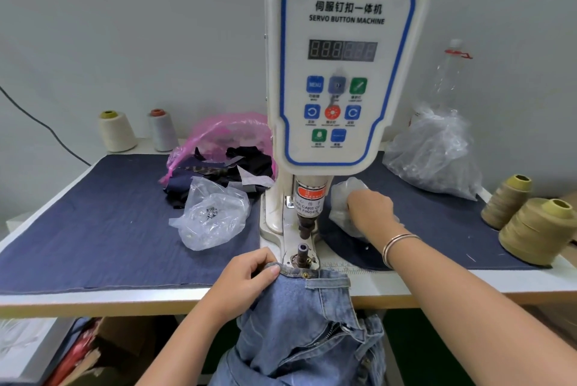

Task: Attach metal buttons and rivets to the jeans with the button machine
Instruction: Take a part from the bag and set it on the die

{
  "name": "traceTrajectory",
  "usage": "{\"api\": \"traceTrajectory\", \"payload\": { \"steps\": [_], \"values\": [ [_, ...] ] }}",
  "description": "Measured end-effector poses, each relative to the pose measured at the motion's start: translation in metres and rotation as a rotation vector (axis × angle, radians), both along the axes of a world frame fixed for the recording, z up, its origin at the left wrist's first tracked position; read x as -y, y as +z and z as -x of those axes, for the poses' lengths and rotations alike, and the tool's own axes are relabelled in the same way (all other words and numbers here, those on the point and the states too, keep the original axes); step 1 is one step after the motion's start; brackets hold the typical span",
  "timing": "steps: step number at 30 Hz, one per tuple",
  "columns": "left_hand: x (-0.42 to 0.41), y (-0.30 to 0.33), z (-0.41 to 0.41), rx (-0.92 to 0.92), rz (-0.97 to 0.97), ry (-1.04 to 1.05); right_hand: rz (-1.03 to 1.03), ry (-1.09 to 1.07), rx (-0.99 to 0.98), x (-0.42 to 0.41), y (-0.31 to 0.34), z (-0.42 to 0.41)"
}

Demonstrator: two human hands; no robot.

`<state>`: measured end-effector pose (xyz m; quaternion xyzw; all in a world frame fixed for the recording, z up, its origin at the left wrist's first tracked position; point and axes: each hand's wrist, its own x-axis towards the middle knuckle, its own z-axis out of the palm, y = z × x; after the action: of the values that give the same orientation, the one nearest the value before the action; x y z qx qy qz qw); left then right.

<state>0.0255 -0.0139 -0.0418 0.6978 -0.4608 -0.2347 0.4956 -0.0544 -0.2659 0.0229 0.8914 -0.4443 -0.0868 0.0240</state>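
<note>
Left hand (pixel 246 276) pinches the jeans waistband (pixel 299 271) beside the lower die (pixel 302 253); keep it there while right hand (pixel 370 209), fingers seemingly curled, picks one button from the clear bag (pixel 342 198).

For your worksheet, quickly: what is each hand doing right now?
Left hand: grips the jeans at the waistband.
Right hand: reaching into a small clear bag; grip cannot be told.
</note>
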Motion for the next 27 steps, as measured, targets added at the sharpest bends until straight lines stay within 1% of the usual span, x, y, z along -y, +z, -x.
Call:
{"api": "traceTrajectory", "payload": {
  "steps": [5, 9, 12, 14, 18, 22, 25, 27],
  "values": [
    [0.001, -0.001, -0.001, -0.003, 0.004, 0.001, -0.027, 0.018, -0.071, 0.001, 0.003, 0.006],
    [0.001, -0.003, -0.003, -0.010, 0.005, -0.001, 0.009, 0.063, -0.034, -0.002, 0.004, 0.014],
    [0.001, -0.005, -0.003, -0.024, 0.009, 0.000, -0.082, 0.016, -0.118, 0.000, 0.008, 0.008],
    [0.001, -0.005, -0.004, -0.024, 0.010, 0.003, -0.106, -0.012, -0.125, 0.004, 0.008, 0.002],
    [0.002, -0.006, -0.004, -0.042, 0.010, -0.002, -0.024, -0.002, -0.055, 0.006, -0.004, -0.004],
    [0.001, -0.009, -0.007, -0.050, 0.014, -0.015, 0.100, 0.101, 0.027, 0.005, -0.015, 0.003],
    [0.002, -0.010, -0.008, -0.055, 0.014, -0.019, 0.062, 0.119, 0.093, 0.005, -0.013, 0.011],
    [0.002, -0.010, -0.008, -0.057, 0.012, -0.019, 0.038, 0.127, 0.183, 0.006, -0.012, 0.019]
  ]
}}
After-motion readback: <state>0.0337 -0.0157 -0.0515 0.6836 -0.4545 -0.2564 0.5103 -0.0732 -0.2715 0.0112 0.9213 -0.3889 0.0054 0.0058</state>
